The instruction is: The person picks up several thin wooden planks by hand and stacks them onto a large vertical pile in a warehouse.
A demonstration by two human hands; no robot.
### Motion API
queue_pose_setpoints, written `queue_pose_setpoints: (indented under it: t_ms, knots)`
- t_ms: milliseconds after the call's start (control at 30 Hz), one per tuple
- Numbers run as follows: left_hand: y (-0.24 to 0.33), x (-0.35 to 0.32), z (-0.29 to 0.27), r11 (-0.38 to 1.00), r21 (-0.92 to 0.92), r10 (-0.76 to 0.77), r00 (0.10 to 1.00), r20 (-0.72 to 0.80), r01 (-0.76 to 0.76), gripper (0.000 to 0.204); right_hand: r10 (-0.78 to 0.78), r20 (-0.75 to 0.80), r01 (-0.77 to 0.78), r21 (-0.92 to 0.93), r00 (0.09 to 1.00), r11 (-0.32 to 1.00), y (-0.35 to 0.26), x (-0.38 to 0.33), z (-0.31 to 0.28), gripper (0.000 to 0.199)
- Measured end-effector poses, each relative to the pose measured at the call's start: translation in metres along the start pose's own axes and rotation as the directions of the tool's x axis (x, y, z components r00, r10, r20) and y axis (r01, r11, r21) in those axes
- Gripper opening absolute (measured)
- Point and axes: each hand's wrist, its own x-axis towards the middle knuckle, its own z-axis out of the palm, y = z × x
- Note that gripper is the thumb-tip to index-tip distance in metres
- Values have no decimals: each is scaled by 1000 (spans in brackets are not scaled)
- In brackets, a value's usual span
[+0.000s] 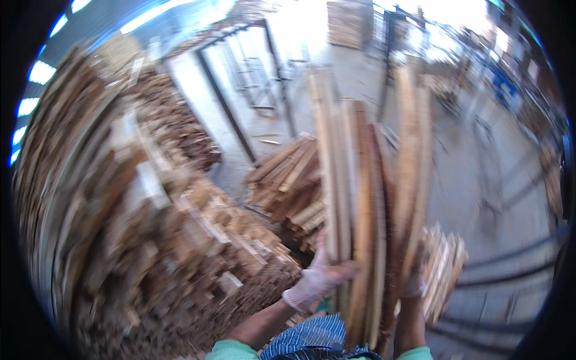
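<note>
We hold a tall bundle of long, narrow wooden strips (363,222), pale tan and reddish brown, upright in front of our body, its upper ends fanning apart with a clear gap between the left strips and the right ones. Our left hand (325,273), in a whitish glove, is closed around the bundle's left side with the thumb across the front; our right hand (414,281), also gloved, clasps the right side, though blur and the wood hide most of its fingers. To our left rises a big, rough stack of brown wooden strips (240,303); just beyond the bundle lies a smaller heap of brown wooden sticks (288,174), and to the right, near our right hand, a cluster of pale wooden strips (444,270). A dark metal frame (225,108) stands farther off on the grey floor (468,186). We judge the step in hand to be handling this gathered load; the next move calls for even pressure from both sides, so the loose strips stay together and none slips out.
</note>
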Motion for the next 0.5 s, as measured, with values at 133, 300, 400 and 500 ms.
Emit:
queue_pose_setpoints:
  t_ms: [133,300,400,500]
  knots:
    - [53,-15,22,907,-259,353,935,34,-333,112,319,313,-447,659,894,605,-108,92,-38,58]
    - [146,-66,36,840,-246,493,870,-25,-483,134,55,494,-449,731,868,514,-204,166,-46,61]
    - [204,-119,42,804,-162,561,820,-112,-572,127,-158,530,-398,773,833,494,-265,197,-51,63]
    - [232,-153,32,695,-148,671,708,-220,-704,118,-364,534,-351,816,763,460,-330,217,-54,65]
